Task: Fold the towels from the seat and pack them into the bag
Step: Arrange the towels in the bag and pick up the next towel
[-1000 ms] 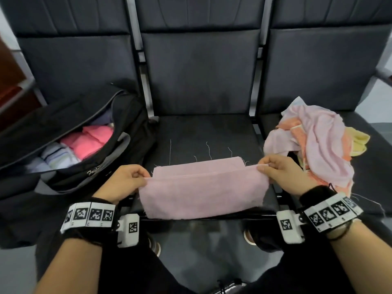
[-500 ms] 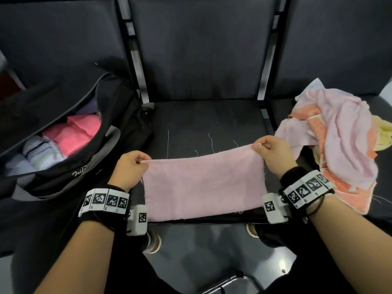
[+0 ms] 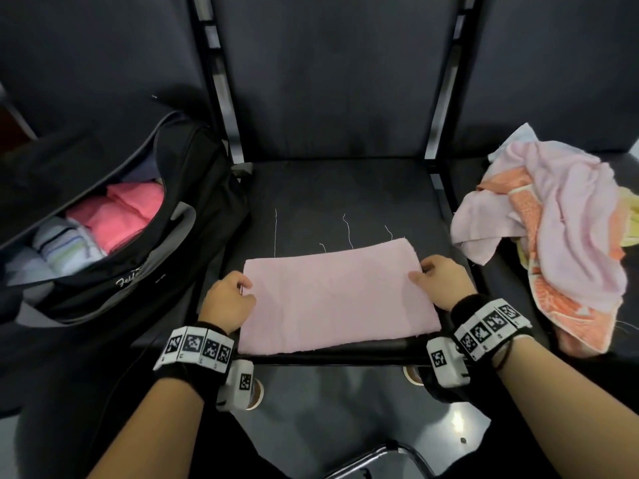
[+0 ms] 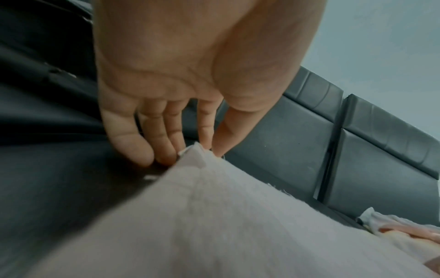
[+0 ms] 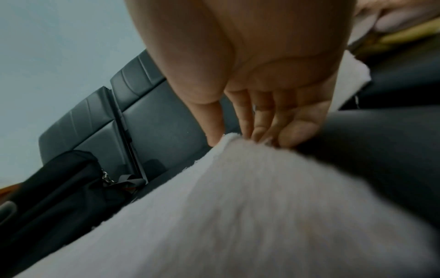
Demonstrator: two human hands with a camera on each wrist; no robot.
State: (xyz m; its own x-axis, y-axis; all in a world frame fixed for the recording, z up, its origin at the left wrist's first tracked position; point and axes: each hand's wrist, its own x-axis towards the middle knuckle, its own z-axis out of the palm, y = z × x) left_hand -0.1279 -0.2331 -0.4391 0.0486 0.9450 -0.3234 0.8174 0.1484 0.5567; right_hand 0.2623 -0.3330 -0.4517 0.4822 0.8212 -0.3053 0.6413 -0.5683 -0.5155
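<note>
A pale pink towel [image 3: 339, 299] lies folded flat on the middle seat [image 3: 328, 191], its near edge at the seat's front. My left hand [image 3: 242, 288] pinches its far left corner between thumb and fingers, which the left wrist view shows closely: left hand [image 4: 204, 150], pink towel [image 4: 238, 216]. At the far right corner my right hand [image 3: 420, 271] pinches the pink towel [image 5: 238, 206] in the same way, right hand [image 5: 228, 137]. The black bag [image 3: 193, 188] sits open on the left seat with folded pink towels [image 3: 128, 212] and a striped one [image 3: 69, 247] inside.
A loose heap of pink, orange and yellow towels [image 3: 567, 236] lies on the right seat. Thin loose threads [image 3: 347, 233] trail on the middle seat beyond the towel. Dark seat backs rise behind, with metal frame bars [image 3: 434, 133] between seats.
The towel was held up stretched between both hands; now it lies flat on the seat, further back. Both hands came down with its far corners.
</note>
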